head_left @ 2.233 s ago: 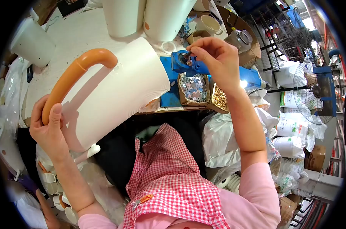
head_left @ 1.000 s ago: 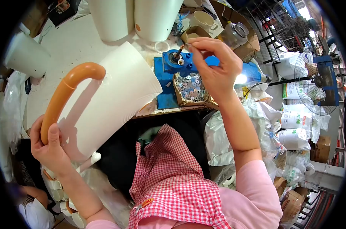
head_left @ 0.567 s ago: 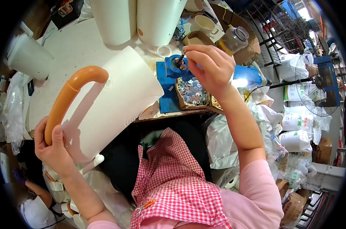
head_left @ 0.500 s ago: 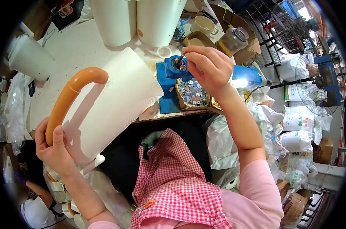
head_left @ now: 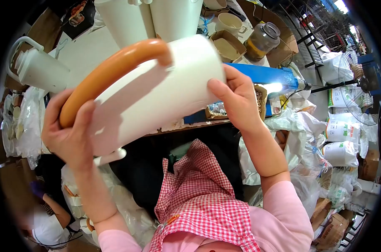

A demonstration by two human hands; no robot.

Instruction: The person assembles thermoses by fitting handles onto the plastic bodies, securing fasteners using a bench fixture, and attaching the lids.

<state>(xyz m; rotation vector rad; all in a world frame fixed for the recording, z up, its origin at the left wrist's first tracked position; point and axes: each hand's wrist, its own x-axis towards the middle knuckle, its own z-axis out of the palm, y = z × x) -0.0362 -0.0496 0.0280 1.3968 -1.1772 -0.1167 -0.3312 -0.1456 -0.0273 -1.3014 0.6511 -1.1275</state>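
A white cylindrical jug body (head_left: 161,96) lies tilted in front of me, raised over the table's front edge. Its curved orange-brown handle (head_left: 110,73) faces up. My left hand (head_left: 70,134) is closed around the lower end of this handle, its thumb along the side. At the jug's right end, my right hand (head_left: 241,98) grips the rim, thumb on the outer wall; the fingertips are partly hidden. Behind that hand is a blue machine (head_left: 262,75) with a lit lamp, its left part hidden by the jug. A small box of metal pieces (head_left: 218,109) shows below the jug.
Tall white cylinders (head_left: 176,19) stand at the back. A lidded white jug (head_left: 45,69) leans at left. A cardboard box (head_left: 228,47), a cup (head_left: 229,23) and a clear jar (head_left: 262,41) sit back right. A fan (head_left: 354,86) stands right; another person (head_left: 49,229) is lower left.
The jug body has risen and moved right, now covering part of the blue machine. My right hand left its pinch above the machine and took hold of the jug's rim.
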